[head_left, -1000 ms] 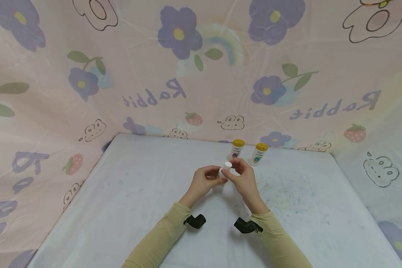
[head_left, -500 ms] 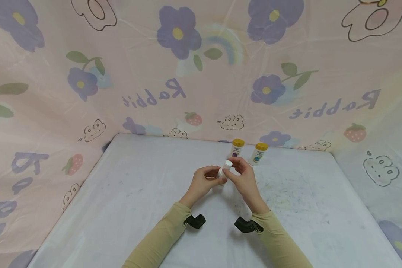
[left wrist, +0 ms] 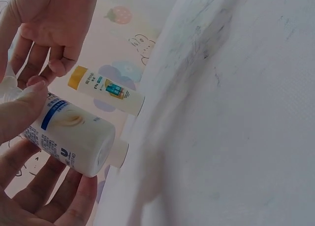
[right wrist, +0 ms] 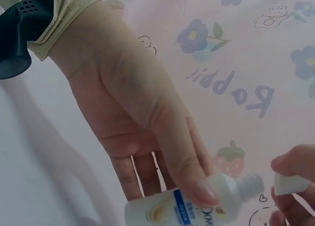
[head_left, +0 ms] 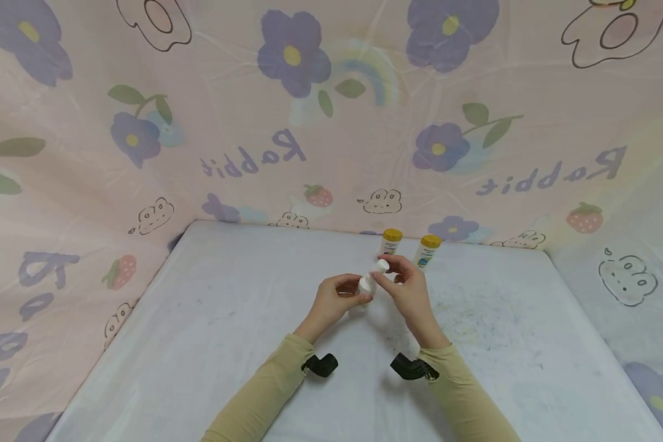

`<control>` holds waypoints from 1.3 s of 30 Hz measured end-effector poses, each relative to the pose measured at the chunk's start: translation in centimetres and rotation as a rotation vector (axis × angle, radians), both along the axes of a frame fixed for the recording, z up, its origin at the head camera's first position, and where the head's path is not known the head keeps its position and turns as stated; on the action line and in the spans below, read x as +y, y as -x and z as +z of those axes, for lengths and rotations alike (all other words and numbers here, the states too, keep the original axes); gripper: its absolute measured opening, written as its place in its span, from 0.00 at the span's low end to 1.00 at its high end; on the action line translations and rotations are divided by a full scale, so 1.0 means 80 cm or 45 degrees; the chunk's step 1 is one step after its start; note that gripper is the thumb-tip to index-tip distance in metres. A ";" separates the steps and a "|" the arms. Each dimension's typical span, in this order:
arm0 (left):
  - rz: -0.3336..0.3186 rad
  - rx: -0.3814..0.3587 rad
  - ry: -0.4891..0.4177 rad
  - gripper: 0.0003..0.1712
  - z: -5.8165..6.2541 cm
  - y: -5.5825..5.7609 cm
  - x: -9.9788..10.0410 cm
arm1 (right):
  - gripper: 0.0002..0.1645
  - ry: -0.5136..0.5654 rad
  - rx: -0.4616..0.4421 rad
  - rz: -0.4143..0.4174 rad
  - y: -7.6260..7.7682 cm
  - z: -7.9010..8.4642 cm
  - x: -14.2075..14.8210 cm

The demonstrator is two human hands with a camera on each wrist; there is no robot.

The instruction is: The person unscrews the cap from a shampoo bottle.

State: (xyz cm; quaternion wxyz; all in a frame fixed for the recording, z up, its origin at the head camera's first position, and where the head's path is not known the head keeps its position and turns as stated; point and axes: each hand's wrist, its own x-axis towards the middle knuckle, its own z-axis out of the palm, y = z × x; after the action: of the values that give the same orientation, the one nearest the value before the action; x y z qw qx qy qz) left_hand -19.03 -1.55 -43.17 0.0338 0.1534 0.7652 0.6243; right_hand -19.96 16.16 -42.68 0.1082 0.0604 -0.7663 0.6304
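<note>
My left hand [head_left: 334, 302] grips a small white Dove bottle [head_left: 366, 286] above the table, thumb on one side and fingers on the other. A blue band and a cream swirl mark its label, seen on the bottle [left wrist: 74, 125] in the left wrist view. Its threaded neck is bare in the right wrist view. Between thumb and fingers, my right hand [head_left: 410, 293] pinches the white cap [head_left: 383, 265], held apart from the bottle, just up and right of the neck. The cap [right wrist: 289, 184] faces the bottle mouth across a narrow gap.
Two white bottles with yellow caps, one to the left [head_left: 391, 241] and one to the right [head_left: 428, 250], stand at the table's back edge, behind my right hand. A white cloth covers the table [head_left: 243, 368]. Printed curtain [head_left: 226, 110] hangs behind and on both sides.
My right hand has drawn the cap off the bottle's neck and moved slightly up and to the right. The left hand and the bottle have stayed nearly still.
</note>
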 end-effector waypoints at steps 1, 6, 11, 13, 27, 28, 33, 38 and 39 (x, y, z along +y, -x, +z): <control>0.002 0.002 0.002 0.23 0.000 0.000 -0.001 | 0.21 0.015 0.001 0.005 0.000 0.001 0.001; 0.012 0.010 0.011 0.22 0.003 0.001 -0.005 | 0.22 0.083 -0.007 0.046 -0.004 0.007 0.004; 0.010 0.001 -0.004 0.23 0.003 0.003 -0.009 | 0.22 0.104 -0.013 0.045 -0.006 0.009 0.006; 0.010 -0.005 -0.011 0.23 0.003 0.003 -0.011 | 0.22 0.120 -0.018 0.057 -0.006 0.010 0.008; 0.037 0.006 -0.032 0.23 0.006 0.002 -0.024 | 0.25 -0.082 0.066 0.188 -0.004 0.005 0.016; 0.038 0.008 -0.030 0.23 0.007 0.001 -0.024 | 0.24 -0.118 0.066 0.197 -0.007 0.009 0.015; 0.047 0.030 -0.023 0.23 0.004 0.001 -0.029 | 0.20 -0.208 0.077 0.246 -0.011 0.016 0.010; 0.065 0.020 -0.023 0.23 0.003 0.002 -0.035 | 0.20 -0.270 0.081 0.202 0.000 0.001 0.010; 0.068 0.021 -0.023 0.23 0.002 0.003 -0.037 | 0.19 -0.287 0.082 0.189 0.001 -0.001 0.009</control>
State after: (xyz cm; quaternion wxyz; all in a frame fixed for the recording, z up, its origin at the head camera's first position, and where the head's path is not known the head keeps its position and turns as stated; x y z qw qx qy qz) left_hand -19.30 -4.50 -42.99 0.0094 0.1381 0.7638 0.6305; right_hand -20.07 16.89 -42.72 0.0785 0.1490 -0.8218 0.5444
